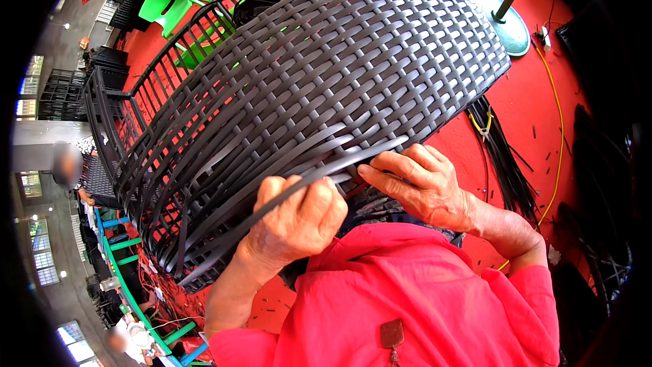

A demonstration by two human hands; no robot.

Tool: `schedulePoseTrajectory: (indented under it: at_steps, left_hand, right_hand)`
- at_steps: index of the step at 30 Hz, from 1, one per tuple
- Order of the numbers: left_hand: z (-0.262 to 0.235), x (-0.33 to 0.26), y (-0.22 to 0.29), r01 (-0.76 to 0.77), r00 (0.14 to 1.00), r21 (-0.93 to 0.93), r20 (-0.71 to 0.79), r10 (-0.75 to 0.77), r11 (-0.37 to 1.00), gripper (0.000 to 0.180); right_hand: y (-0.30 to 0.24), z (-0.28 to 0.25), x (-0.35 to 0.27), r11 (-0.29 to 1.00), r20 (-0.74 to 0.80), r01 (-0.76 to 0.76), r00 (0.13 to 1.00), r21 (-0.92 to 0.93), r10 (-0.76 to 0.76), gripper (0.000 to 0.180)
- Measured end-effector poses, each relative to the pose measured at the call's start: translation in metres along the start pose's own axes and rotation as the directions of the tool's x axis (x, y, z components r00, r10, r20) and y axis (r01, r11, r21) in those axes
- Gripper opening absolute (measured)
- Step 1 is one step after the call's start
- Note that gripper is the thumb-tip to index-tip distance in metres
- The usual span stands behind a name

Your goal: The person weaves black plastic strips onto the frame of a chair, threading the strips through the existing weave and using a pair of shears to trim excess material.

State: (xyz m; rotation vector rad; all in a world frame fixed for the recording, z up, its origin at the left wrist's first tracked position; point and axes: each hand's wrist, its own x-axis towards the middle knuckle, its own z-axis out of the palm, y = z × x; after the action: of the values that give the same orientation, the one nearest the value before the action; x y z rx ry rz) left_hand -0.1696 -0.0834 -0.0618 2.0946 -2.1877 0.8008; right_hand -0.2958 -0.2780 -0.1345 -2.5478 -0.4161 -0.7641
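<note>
Wicker chair shell (305,88) fills the head view, tilted across my lap over the red floor (536,95), its dark woven side turned up toward me. My left hand (295,221) is curled into a fist around a loose flat weaving strip (353,156) at the lower rim — fingers wrapped shut on it, thumb over the top. My right hand (424,187) lies flat against the same rim just beside it, fingertips pressed together on the strip where it enters the weave. I judge the step in hand to be threading and tightening this strand along the unfinished edge, where several strands hang slack. The next move, as I read it, calls for a steady pull with the left while the right keeps the strip seated flat. A bundle of spare strips (506,163) lies on the floor to the right, near a yellow cable (558,129) and a round stand base (506,24); green plastic chairs (170,3) stand well apart behind.
</note>
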Motion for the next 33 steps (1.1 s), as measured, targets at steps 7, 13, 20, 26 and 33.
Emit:
schedulePoseTrajectory:
  at_steps: [7, 13, 20, 26, 33]
  left_hand:
    - [-0.007, -0.012, 0.014, 0.169, 0.985, -0.192, 0.059, -0.16, 0.967, 0.008]
    - [-0.018, -0.027, 0.021, 0.212, 0.974, -0.384, 0.01, -0.225, 0.899, 0.021]
    - [-0.04, -0.054, 0.006, 0.631, 0.752, -0.274, -0.012, -0.659, 0.726, 0.035]
    - [-0.044, -0.04, -0.008, 0.612, 0.74, -0.418, 0.004, -0.672, 0.671, 0.022]
    - [-0.041, -0.04, 0.007, 0.59, 0.806, -0.276, 0.152, -0.572, 0.759, 0.029]
  right_hand:
    - [-0.01, 0.018, -0.027, 0.993, -0.074, -0.105, 0.991, 0.059, 0.109, 0.059]
    - [-0.019, 0.015, -0.004, 0.991, -0.168, 0.008, 0.986, 0.137, 0.016, 0.054]
    - [-0.029, 0.021, 0.03, 0.974, -0.115, -0.037, 0.991, 0.225, 0.064, 0.045]
    - [-0.035, 0.01, 0.044, 0.933, -0.138, -0.163, 0.967, 0.322, 0.216, 0.043]
    - [-0.032, 0.008, 0.04, 0.901, -0.017, -0.154, 0.984, 0.405, 0.176, 0.03]
